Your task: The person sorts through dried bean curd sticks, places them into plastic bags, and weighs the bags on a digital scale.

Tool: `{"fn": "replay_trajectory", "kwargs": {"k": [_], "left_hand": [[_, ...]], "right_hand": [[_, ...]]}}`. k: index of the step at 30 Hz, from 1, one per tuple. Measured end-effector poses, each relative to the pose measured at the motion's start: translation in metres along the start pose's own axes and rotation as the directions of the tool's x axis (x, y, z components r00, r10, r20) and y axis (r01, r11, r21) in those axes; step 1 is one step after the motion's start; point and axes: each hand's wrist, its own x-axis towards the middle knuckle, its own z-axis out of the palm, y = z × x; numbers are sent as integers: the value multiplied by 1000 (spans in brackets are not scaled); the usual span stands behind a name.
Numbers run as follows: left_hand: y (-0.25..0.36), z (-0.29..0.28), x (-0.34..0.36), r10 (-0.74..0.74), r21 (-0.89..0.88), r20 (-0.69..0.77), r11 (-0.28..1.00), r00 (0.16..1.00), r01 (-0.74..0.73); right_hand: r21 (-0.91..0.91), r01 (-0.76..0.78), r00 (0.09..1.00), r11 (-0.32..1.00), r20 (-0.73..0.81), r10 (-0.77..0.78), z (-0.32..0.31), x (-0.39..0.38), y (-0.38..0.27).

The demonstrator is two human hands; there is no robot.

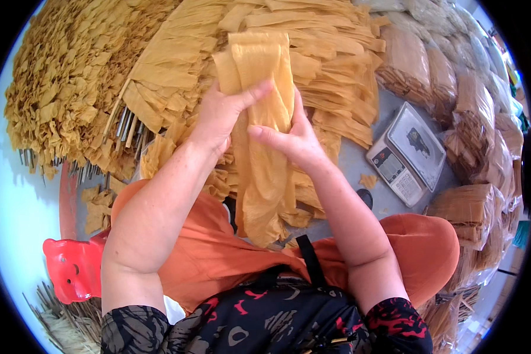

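A folded bundle of long yellow sheets that look like dried tofu skin (259, 65) stands out in front of me, its lower end reaching down between my knees. My left hand (221, 115) is closed around its left side, thumb across the front. On the right side my right hand (292, 138) grips the same bundle lower down, its thumb also lying over the front. The fingers behind the bundle are mostly hidden. Right behind it lies a wide pile of similar flat yellow strips (336, 76).
A heap of crinkled yellow sheets (65, 76) with thin rods (124, 127) under it fills the far left. To the right sit a digital scale (404, 156) and stacked clear bags of brownish strips (404, 56). A red bear-shaped plastic piece (71, 268) is by my left elbow.
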Motion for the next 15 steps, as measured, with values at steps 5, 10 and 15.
{"fn": "replay_trajectory", "kwargs": {"k": [5, 10, 15], "left_hand": [[46, -25, 1, 150, -148, -192, 973, 970, -180], [102, -51, -22, 197, -1, -81, 980, 977, -198], [115, -167, -48, 63, 364, -128, 931, 990, -12]], "right_hand": [[-231, -82, 971, 969, 201, 130, 8, 10, -13], [-181, -27, 988, 983, 142, 53, 54, 10, -22], [-313, 38, 982, 949, 186, 23, 65, 27, -23]]}}
